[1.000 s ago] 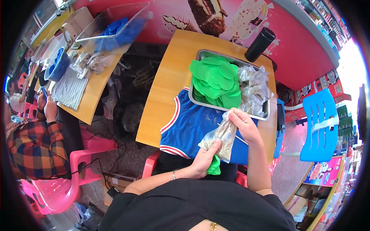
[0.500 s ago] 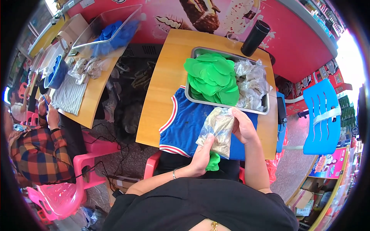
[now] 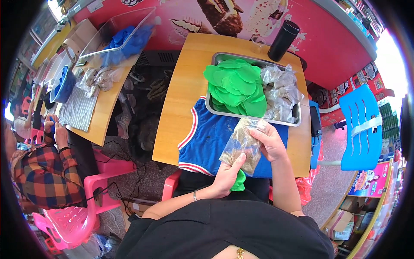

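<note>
Above the table's near edge I hold a clear plastic bag (image 3: 241, 144) of beige, grainy filling, slightly tilted. My left hand (image 3: 227, 176) pinches its lower part, with the thumb on the front. My right hand (image 3: 271, 142) grips the upper right side, thumb in front and the other fingers partly hidden behind. A limp green piece (image 3: 238, 182) shows just below the bag beside my left hand; whether that hand also holds it, I cannot tell. Beyond my hands, a metal tray (image 3: 210, 105) carries a heap of flat, rounded green pieces (image 3: 236, 84) and several similar filled bags (image 3: 280, 93).
A blue sleeveless shirt (image 3: 202, 140) lies under my hands on the wooden table (image 3: 172, 116). A black tumbler (image 3: 283, 40) and a clear cup (image 3: 258, 42) stand at the back. At left, a person in a checked shirt (image 3: 47, 177) works at another table. A blue chair (image 3: 360, 127) stands right.
My right hand has moved its thumb from the bag's top corner onto its front, and the bag is now more bunched. The left hand stays nearly in place.
</note>
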The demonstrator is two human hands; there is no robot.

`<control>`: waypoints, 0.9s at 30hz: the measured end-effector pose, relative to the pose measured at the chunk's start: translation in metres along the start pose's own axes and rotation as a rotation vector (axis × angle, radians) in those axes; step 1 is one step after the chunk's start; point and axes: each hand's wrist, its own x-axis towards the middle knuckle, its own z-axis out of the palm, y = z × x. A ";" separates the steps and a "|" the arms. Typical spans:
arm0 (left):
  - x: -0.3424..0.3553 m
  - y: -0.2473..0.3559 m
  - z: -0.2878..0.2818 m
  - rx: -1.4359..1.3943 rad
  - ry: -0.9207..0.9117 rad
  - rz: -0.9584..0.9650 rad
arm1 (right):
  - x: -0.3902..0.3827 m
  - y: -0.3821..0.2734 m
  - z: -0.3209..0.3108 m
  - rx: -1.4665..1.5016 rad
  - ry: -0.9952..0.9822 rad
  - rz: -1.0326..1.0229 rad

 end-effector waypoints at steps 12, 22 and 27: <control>-0.001 0.000 -0.004 0.079 -0.096 -0.049 | 0.000 0.003 -0.009 -0.019 0.094 -0.044; 0.007 0.014 -0.002 0.050 -0.134 0.059 | 0.016 0.015 -0.025 -0.083 0.003 -0.034; 0.005 0.033 -0.014 0.222 -0.306 -0.070 | 0.009 0.007 -0.001 -0.405 -0.057 0.047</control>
